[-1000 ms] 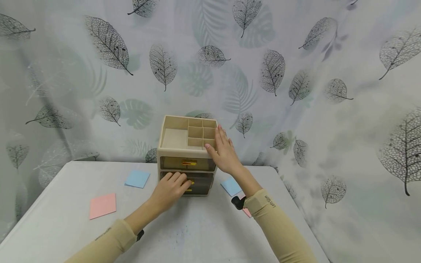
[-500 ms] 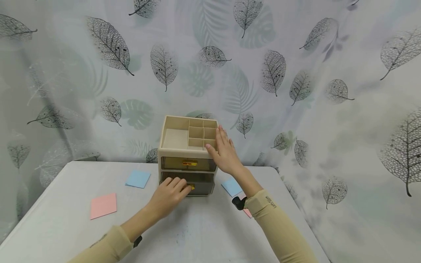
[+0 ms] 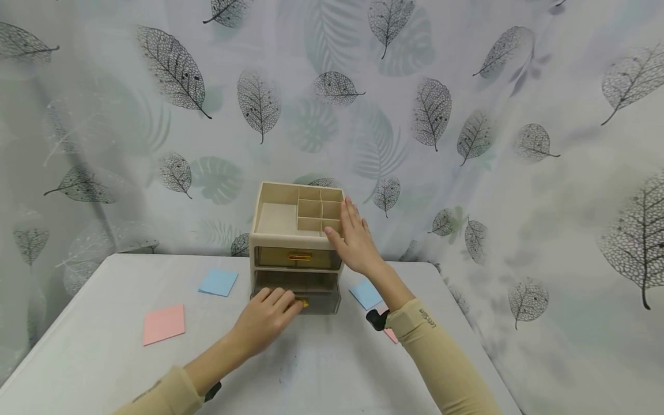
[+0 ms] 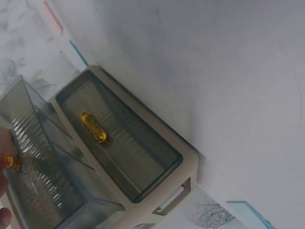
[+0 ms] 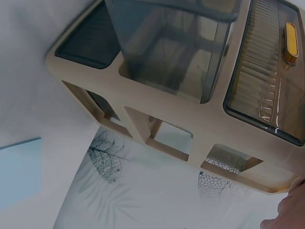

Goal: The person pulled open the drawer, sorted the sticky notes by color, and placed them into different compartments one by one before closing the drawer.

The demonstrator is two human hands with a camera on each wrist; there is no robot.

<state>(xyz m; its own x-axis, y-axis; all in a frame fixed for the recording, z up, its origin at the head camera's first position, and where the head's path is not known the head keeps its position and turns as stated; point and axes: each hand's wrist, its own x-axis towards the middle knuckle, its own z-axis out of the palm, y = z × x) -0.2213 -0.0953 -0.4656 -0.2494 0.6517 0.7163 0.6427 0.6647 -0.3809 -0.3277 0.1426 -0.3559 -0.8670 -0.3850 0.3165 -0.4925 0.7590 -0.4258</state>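
A cream desk organizer [image 3: 290,238] with smoky see-through drawers stands at the back of the table. My left hand [image 3: 264,323] pinches the amber handle [image 4: 14,163] of its middle drawer [image 3: 323,303], which sticks out from the frame. In the right wrist view that pulled-out drawer [image 5: 171,62] shows no contents. My right hand [image 3: 357,242] lies with fingers extended along the organizer's upper right side, thumb over the top rim. Above, the top drawer [image 3: 270,257] is closed. The bottom drawer [image 4: 128,143] is closed too, as the left wrist view shows.
On the white table [image 3: 332,369], a blue paper square [image 3: 218,282] and a pink one [image 3: 163,324] lie at left. Right of the organizer is another blue square [image 3: 366,294], with a pink one partly under the right forearm. A leaf-patterned curtain [image 3: 321,127] hangs behind.
The middle drawer has slid out of the organizer towards me, with my left hand drawing back on its handle. My right hand has stayed against the side.
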